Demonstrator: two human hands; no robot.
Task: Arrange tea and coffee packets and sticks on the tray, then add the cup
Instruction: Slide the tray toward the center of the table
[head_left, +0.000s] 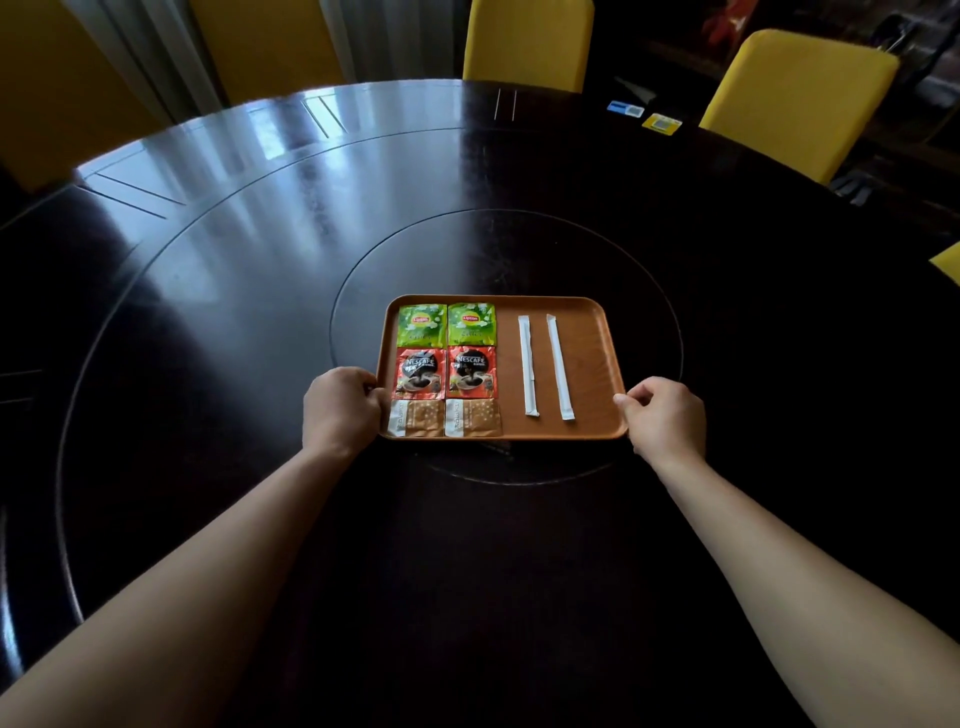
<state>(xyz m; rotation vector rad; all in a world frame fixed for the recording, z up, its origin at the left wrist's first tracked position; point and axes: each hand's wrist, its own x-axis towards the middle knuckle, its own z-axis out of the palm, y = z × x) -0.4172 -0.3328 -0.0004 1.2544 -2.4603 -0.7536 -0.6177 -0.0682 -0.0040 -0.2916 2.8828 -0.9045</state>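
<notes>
A brown wooden tray (592, 358) rests on the dark round table. On its left half lie two green Lipton tea packets (445, 325), two red Nescafe coffee packets (447, 372) below them, and two tan packets (448, 418) at the near edge. Two white wrapped sticks (543, 367) lie lengthwise on its right half. My left hand (343, 405) grips the tray's left edge, its thumb over the rim. My right hand (665, 415) holds the tray's near right corner. No cup is in view.
The dark round table (249, 291) has an inset turntable ring (670, 332) around the tray. Two yellow chairs (789, 98) stand at the far side. A blue card (625, 109) and a yellow card (662, 123) lie near the far right edge.
</notes>
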